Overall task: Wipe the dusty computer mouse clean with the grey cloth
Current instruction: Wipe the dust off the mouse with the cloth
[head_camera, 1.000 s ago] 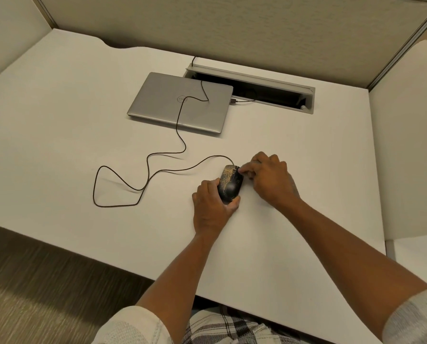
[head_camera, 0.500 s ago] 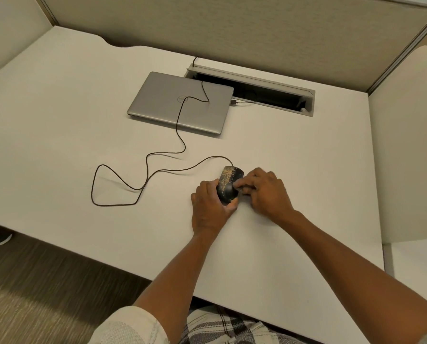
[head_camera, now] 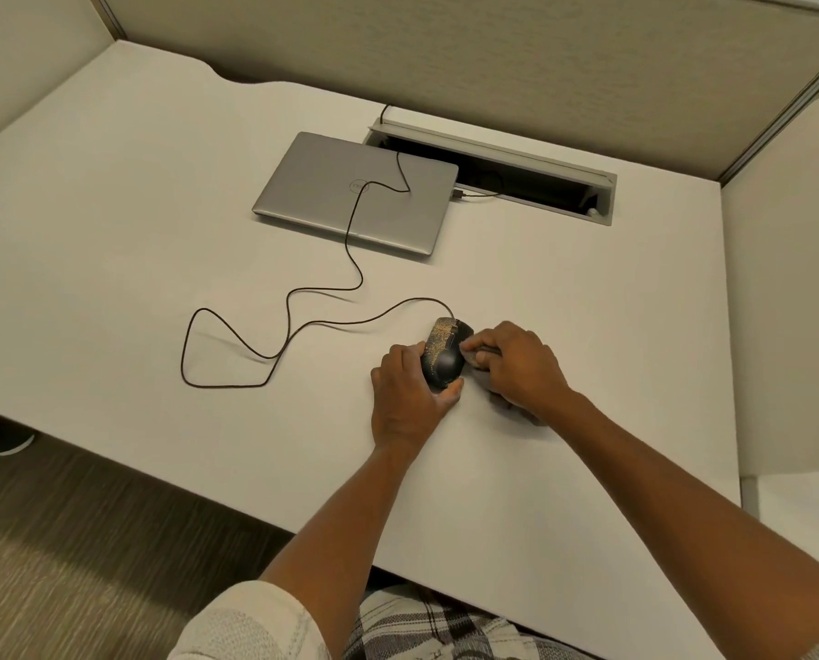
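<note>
Gripping mouse (head_camera: 445, 357), left hand (head_camera: 410, 397); right hand (head_camera: 517, 364) fingers bunched on grey cloth (head_camera: 472, 358); laptop (head_camera: 357, 192) logo unreadable.

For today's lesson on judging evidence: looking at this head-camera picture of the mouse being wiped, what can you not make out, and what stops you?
- Grey cloth: head view, mostly hidden under the right hand; only a corner shows.
- Mouse: its left side is covered by the left hand.
- Cable: its far end drops out of sight behind the desk.
- Cable tray: interior too dark to read.
</note>
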The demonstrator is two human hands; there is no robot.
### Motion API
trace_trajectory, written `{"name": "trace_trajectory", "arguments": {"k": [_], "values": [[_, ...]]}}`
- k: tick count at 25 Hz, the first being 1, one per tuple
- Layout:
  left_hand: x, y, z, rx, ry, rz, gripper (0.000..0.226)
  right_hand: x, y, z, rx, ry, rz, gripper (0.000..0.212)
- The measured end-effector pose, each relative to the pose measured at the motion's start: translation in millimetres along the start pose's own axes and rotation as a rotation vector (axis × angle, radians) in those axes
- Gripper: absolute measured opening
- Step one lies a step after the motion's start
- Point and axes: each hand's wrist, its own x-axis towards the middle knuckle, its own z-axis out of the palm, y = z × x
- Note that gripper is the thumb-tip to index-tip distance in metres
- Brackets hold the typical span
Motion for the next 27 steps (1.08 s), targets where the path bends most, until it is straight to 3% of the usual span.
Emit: {"name": "trace_trajectory", "arguments": {"k": [3,8,13,17,22,27], "values": [[0,1,-1,0.010,0.001,0.003,0.070,-12,10,-1,0.014,-0.041,-0.036,0.024],[-1,1,-3,0.014,0.002,-0.004,0.069,19,2,-16,-0.012,0.101,-0.017,0.023],[-1,3,-4,-0.010,0.011,-0.016,0.069,58,-15,-15,-0.247,-0.022,0.031,0.023],[-1,2,-4,-0.002,0.014,-0.012,0.069,64,-33,-12,-0.427,-0.024,-0.156,0.026],[-1,1,-3,0.010,0.010,-0.008,0.068,84,-40,-29,-0.503,-0.143,-0.174,0.023],[-1,1,-1,0.029,0.029,-0.008,0.068,82,-51,-13,-0.634,-0.107,-0.359,0.022]]}}
